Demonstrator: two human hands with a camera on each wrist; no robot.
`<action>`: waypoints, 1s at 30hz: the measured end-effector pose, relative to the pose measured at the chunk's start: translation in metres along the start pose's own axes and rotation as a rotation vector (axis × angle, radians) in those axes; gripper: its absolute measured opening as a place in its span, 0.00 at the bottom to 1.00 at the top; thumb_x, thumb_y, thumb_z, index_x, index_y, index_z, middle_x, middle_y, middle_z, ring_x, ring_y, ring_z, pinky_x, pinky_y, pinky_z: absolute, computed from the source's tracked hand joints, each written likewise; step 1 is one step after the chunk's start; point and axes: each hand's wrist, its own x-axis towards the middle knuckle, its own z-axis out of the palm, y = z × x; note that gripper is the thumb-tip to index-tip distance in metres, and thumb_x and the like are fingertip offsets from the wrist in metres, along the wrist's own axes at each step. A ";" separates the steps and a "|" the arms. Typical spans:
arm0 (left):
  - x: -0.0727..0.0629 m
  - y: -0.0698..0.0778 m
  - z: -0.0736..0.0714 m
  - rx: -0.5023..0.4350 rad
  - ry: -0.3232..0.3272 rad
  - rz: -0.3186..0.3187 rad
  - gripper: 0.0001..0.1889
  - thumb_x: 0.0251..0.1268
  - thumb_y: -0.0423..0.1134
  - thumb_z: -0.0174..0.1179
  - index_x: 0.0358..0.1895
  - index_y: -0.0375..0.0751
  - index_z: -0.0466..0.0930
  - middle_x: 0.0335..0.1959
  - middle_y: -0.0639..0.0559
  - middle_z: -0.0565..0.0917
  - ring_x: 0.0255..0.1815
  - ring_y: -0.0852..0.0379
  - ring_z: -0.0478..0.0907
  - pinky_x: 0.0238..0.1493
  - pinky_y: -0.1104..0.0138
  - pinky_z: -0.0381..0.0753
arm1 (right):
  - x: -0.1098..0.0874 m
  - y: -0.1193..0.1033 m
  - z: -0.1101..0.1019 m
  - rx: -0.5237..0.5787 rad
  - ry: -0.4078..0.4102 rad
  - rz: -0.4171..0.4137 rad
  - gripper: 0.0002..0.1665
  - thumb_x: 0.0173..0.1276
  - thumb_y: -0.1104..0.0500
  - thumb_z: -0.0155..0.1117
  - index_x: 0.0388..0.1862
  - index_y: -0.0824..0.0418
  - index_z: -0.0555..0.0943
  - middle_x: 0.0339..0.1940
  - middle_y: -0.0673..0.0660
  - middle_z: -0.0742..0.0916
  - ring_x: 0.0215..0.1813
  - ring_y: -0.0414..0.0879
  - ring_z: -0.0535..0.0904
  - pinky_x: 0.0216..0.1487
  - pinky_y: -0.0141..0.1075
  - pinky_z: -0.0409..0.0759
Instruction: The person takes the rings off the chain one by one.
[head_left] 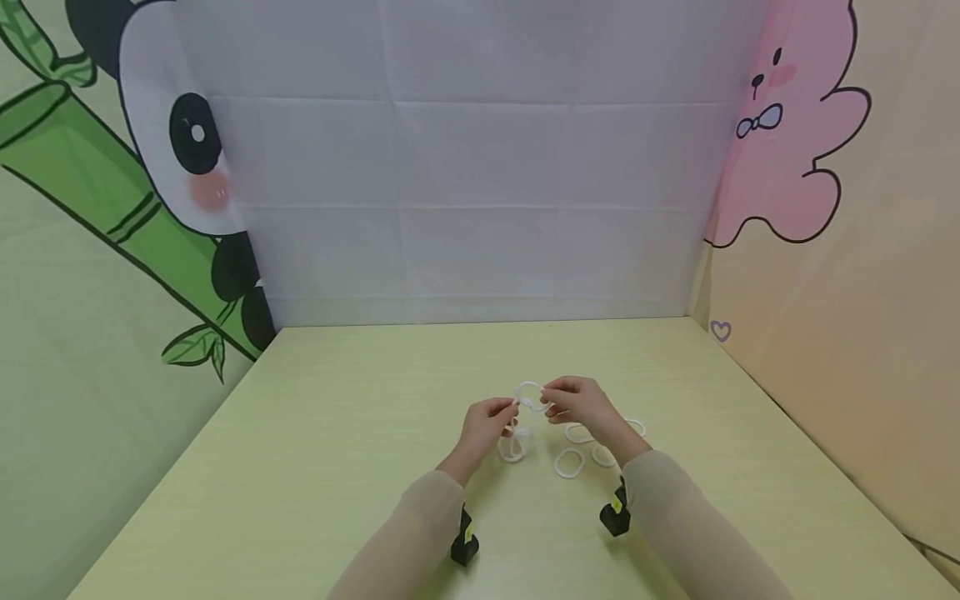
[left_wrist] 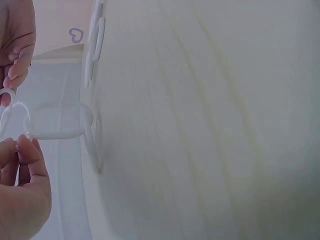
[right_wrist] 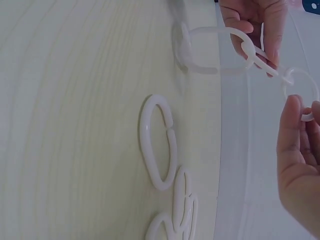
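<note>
White plastic oval links, each with a small slit, form a short chain between and below the hands. My left hand (head_left: 483, 425) pinches one link (right_wrist: 265, 66) of it between thumb and fingers. To its right, my right hand (head_left: 581, 404) pinches the end link (head_left: 529, 383), which meets the left hand's link in the right wrist view. Further joined links (left_wrist: 55, 135) hang beneath the left hand, and the lowest (left_wrist: 90, 145) reaches down to the tabletop. Fingers partly cover both pinched links.
Several loose white links (right_wrist: 145, 125) lie on the pale wooden table (head_left: 337, 467), below and beside the right forearm. A white cloth panel (head_left: 480, 167) rises behind the table, and printed cartoon panels (head_left: 825, 292) flank it. Black wrist devices (head_left: 465, 546) hang under both sleeves.
</note>
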 end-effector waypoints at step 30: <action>0.025 -0.027 0.008 -0.052 0.098 0.013 0.14 0.64 0.30 0.56 0.49 0.24 0.77 0.36 0.30 0.79 0.25 0.61 0.75 0.30 0.71 0.80 | -0.002 0.014 -0.012 -0.042 -0.069 -0.019 0.16 0.65 0.66 0.57 0.44 0.80 0.74 0.35 0.66 0.82 0.29 0.44 0.80 0.35 0.38 0.82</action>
